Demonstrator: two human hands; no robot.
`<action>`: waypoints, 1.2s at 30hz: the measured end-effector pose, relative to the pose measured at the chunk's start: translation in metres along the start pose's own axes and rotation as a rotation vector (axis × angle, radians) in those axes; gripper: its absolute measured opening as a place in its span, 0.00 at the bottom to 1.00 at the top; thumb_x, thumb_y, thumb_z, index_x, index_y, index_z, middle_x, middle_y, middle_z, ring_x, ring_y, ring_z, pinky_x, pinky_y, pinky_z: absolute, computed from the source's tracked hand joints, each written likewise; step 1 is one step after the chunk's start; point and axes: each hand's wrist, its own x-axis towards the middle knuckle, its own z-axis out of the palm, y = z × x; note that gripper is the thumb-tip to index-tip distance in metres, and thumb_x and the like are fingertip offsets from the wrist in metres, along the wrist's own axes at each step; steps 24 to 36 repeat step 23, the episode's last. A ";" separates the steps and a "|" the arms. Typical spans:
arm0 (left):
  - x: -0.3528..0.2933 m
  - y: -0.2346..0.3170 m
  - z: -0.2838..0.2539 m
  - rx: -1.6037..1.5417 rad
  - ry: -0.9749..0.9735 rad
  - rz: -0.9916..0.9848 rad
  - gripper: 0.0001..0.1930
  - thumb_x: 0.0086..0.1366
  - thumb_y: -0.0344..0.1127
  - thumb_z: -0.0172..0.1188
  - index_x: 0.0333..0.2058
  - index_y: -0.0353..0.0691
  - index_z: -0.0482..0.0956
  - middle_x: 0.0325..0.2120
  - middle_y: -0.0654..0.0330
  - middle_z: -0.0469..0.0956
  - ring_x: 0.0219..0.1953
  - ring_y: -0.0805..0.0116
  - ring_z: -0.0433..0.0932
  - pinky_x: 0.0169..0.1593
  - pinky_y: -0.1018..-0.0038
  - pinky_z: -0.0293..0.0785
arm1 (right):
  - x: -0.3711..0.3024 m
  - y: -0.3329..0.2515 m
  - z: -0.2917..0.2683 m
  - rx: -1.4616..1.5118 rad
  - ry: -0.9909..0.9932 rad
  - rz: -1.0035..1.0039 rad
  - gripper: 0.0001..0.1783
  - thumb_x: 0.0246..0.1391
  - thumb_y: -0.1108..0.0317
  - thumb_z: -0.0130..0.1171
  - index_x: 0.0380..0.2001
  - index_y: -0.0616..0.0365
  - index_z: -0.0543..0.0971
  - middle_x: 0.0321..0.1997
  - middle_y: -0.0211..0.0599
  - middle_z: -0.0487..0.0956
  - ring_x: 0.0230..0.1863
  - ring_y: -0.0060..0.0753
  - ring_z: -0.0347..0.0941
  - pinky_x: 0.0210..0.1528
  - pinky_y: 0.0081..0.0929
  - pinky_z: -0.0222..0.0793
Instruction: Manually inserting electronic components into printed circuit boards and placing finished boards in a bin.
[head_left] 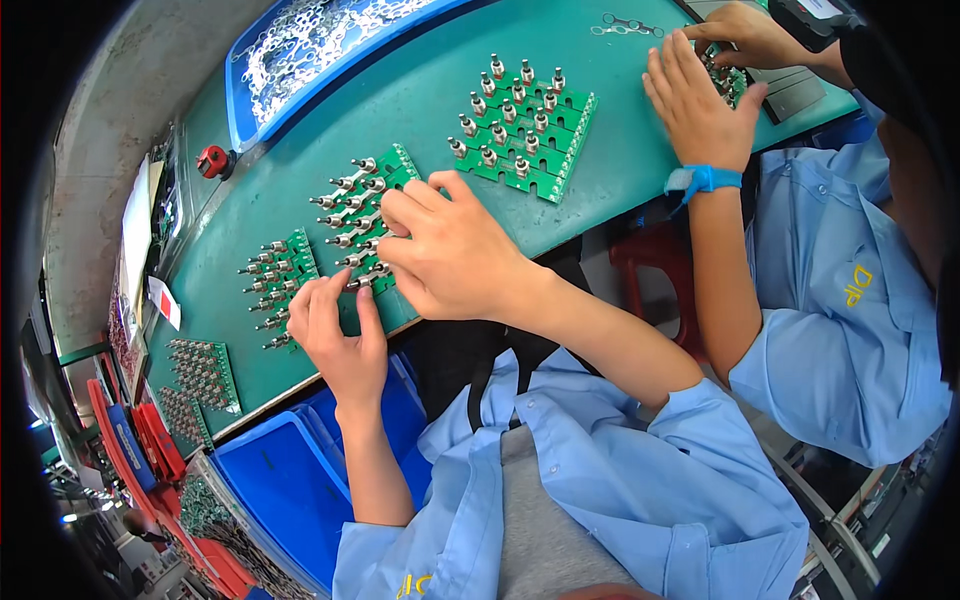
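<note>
A green circuit board panel (404, 160), set with rows of silver cylindrical parts with black tips, lies on the table in front of me. Over its right side, my right hand (450, 250) is bent with the fingers curled down; its fingertips are partly hidden, and what they grip cannot be made out. At the panel's near end is my left hand (340, 335), its thumb and forefinger brought close around a silver part's tip. Pale metal links join some of the silver parts. Just left of it lies a second populated panel (302, 255), close to my left fingers.
A blue tray (236, 100) of loose flat metal links stands at the back. Another populated panel (575, 150) lies to the right, smaller ones (222, 375) at far left. A red-and-black round object (214, 162) sits by the tray. A co-worker's hands (700, 105) work at far right. Blue bins (285, 465) stand below the edge.
</note>
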 end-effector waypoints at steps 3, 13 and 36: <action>-0.004 0.001 0.003 -0.013 0.032 -0.054 0.18 0.60 0.26 0.67 0.50 0.42 0.83 0.51 0.56 0.79 0.53 0.57 0.74 0.60 0.64 0.63 | -0.003 -0.002 0.004 0.101 0.042 0.050 0.04 0.45 0.68 0.65 0.26 0.50 0.79 0.40 0.34 0.69 0.42 0.36 0.65 0.54 0.37 0.56; -0.034 0.023 0.026 0.197 0.141 0.064 0.19 0.59 0.30 0.65 0.51 0.41 0.84 0.62 0.54 0.72 0.63 0.52 0.67 0.64 0.58 0.59 | -0.004 0.001 0.007 0.096 -0.003 0.062 0.04 0.46 0.68 0.65 0.25 0.49 0.79 0.41 0.34 0.67 0.42 0.36 0.64 0.55 0.41 0.51; -0.034 0.025 0.031 0.000 0.062 -0.126 0.20 0.63 0.33 0.64 0.55 0.43 0.83 0.68 0.55 0.68 0.68 0.53 0.64 0.66 0.57 0.57 | -0.007 0.006 0.011 0.133 0.016 0.059 0.03 0.46 0.68 0.66 0.25 0.49 0.80 0.42 0.33 0.67 0.42 0.35 0.64 0.55 0.42 0.52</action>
